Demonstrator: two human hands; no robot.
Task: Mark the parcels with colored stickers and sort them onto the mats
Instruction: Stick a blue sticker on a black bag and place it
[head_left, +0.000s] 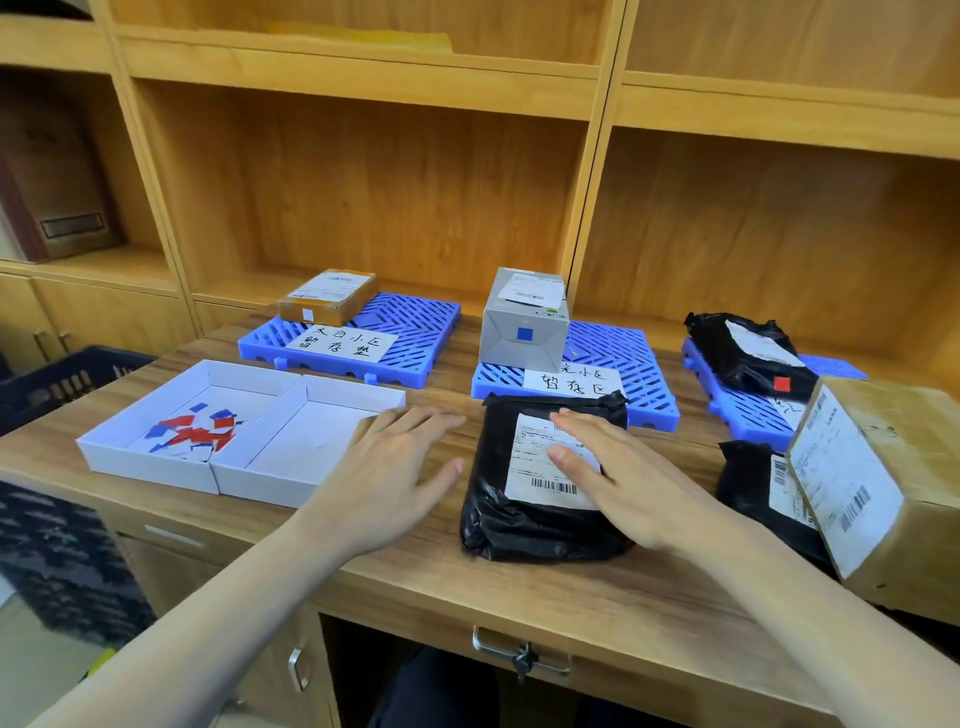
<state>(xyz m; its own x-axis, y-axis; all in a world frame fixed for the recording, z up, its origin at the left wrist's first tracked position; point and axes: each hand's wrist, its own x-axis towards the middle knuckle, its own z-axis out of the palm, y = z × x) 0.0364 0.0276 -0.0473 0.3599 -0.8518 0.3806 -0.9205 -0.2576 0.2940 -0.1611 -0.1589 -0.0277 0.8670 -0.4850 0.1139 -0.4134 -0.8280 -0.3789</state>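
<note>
While the black parcel (545, 483) is lying unstickered on the table (415, 571) before the mats, the right hand (618, 483) is resting flat on its label, the left hand (395, 467) is lying open alongside, and the soft, slippery-looking wrap is calling for a grasp across both side edges.

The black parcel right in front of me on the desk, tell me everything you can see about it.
The black parcel is a soft, crinkled plastic mailer bag, glossy and lumpy, lying flat on the wooden desk just in front of the middle blue mat. A white shipping label with a barcode faces up. No coloured sticker shows on it. The right hand lies open, palm down, on the label; the left hand rests on the desk beside it.
</note>
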